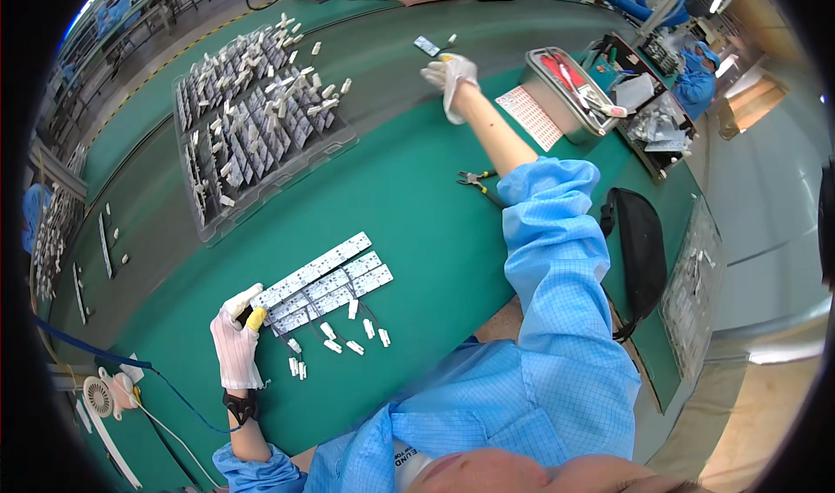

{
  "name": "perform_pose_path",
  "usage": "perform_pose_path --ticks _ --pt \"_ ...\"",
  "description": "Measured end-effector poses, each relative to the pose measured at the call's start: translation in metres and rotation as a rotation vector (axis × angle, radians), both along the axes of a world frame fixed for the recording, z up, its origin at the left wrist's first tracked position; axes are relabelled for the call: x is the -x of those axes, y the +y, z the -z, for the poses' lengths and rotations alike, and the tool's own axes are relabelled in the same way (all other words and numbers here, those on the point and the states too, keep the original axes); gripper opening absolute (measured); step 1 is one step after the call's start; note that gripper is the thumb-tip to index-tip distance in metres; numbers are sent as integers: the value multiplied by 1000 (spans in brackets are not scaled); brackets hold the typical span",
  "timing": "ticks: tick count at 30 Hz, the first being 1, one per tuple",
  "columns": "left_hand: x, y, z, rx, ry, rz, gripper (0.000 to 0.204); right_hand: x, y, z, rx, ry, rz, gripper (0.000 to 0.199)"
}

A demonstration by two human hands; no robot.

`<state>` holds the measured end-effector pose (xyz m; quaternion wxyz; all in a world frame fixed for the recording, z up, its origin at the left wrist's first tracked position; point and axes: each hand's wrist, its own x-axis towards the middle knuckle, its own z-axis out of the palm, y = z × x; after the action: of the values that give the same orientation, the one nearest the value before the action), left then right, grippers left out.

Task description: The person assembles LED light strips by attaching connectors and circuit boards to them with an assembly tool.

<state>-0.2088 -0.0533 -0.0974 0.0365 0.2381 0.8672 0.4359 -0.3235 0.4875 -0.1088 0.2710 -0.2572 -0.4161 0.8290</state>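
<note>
My left hand (236,341), in a white glove with yellow fingertips, grips the left end of the circuit board strips (322,283) on the green mat. Several strips lie side by side there, with white connectors (355,347) on dark wires trailing toward me. My right hand (454,81), also gloved, reaches far out over the grey conveyor belt with its fingers apart. Just beyond its fingertips lies a small circuit board (426,46) with a white connector (452,39). Between that hand and the board I see a small gap.
A clear plastic tray (283,180) full of wired boards stands at the far left. Wire cutters (474,179) lie near my right forearm. Beyond them are a label sheet (529,117), a metal bin (570,93) of tools and a black case (635,254). A blue cord (174,384) runs to my left wrist.
</note>
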Motion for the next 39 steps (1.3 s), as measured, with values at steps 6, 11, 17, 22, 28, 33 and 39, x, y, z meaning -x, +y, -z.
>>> perform_pose_path --ticks 6,11,17,22,28,33,39 --pt "8 8 -4 8 86 37 35 32 21 -8 -1635 -853 365 41" --pt "8 14 -6 -17 99 58 29 37 29 -7 -1833 -810 261 36" --pt "7 19 -8 -22 81 36 28 43 26 11 -1833 -951 166 36" --pt "2 20 -4 22 264 33 41 48 27 1 -1242 -334 -8 31" --pt "-6 11 -24 -74 258 5 44 33 -66 -55 -982 147 -155 20" --pt "-12 10 -28 -143 271 33 38 49 -55 -48 -1351 -24 -11 24" --pt "-9 27 -21 -158 178 46 35 60 -57 -9 -1708 -696 33 37"
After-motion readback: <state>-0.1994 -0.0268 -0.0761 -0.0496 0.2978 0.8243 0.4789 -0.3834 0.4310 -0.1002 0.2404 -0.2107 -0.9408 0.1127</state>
